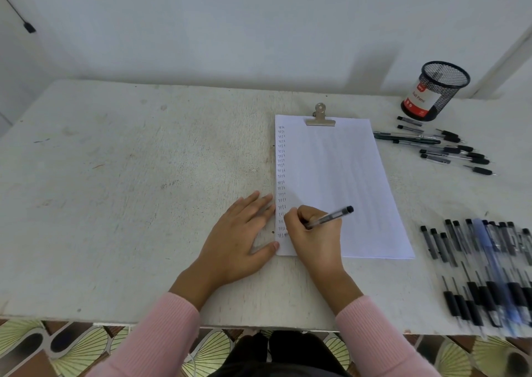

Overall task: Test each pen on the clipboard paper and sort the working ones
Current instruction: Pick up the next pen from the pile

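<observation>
At the table's (129, 189) near edge, the person's left hand (241, 238) lies flat with its fingers straight, fingertips just touching the left edge of the clipboard paper (339, 180) and bracing it. Right beside it, the right hand (313, 232) curls thumb and fingers round a clear-barrelled pen (331, 217). Its tip is down at the foot of a column of test marks (281, 175) running along the left margin.

This looks like one more trial word. It wants light, even pressure and a short stroke matching the rest, so a faint line shows up honestly. The left hand should press firm so the sheet doesn't skate. Room at the bottom looks nearly gone, so a fresh column may be due.

Out to the near right, a thick row of pens (483, 267) waits on the table. Farther back lies a smaller scatter of pens (449, 149) near a black mesh cup (437, 91). Which group is the working lot cannot be told. At the far end, a metal clip (320, 117) bites the sheet's top.
</observation>
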